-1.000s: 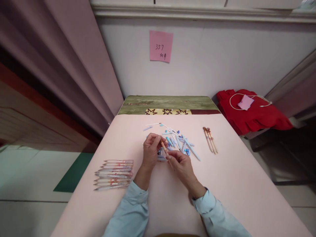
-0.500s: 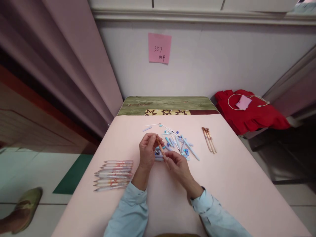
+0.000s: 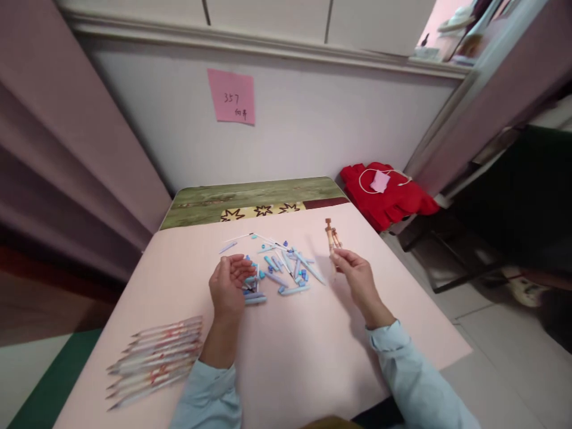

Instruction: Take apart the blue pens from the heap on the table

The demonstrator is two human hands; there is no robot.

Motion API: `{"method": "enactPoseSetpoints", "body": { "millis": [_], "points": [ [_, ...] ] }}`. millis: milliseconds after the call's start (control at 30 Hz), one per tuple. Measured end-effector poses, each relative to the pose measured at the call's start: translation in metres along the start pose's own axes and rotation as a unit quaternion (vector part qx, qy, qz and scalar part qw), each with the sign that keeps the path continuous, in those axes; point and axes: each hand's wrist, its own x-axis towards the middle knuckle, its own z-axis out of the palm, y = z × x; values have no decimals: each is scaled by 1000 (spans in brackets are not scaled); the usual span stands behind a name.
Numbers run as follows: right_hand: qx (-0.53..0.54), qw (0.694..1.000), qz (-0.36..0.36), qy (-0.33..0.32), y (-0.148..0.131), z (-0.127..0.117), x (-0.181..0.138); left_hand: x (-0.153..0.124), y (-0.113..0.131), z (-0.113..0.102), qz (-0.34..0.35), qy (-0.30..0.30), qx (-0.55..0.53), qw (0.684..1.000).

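Note:
My right hand pinches a cream pen with a brown figure-like top. It is over the right side of the table, where other brown-topped pens lie partly hidden behind it. With nothing in it, my left hand hovers at the left edge of a scatter of blue and lilac pen parts, its fingers loosely curled and apart. Among these parts are barrels, small caps and thin white refills. A row of pale printed pens with pointed tips lies at the front left.
The pale pink tabletop has a green wood-patterned strip along its far edge. Behind it stands a white wall with a pink note. A red cloth with a white cord lies beyond the table's right corner.
My right hand has carried the brown-topped pen from the middle to the right, beside the similar pens. My left hand has let go of it and opened. The camera view has turned right.

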Motion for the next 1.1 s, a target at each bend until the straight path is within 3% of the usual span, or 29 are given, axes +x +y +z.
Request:
{"method": "enactPoseSetpoints", "body": {
  "millis": [133,233,433,633,833,1100],
  "points": [
    [-162,986,6,40,7,-56,40,3,-1,-2,10,21,22,999],
    [-217,975,13,45,13,-75,56,4,-2,-2,28,34,38,998],
    [-311,949,16,45,19,-73,71,-7,1,-2,48,60,77,994],
    [-386,921,20,46,18,-66,85,-48,8,-10,65,7,163,984],
    [-428,903,11,36,15,-63,84,-97,6,-33,65,-71,273,957],
    [-446,892,-42,56,4,-69,78,-109,13,-48,7,-90,320,943]
  ]
}}
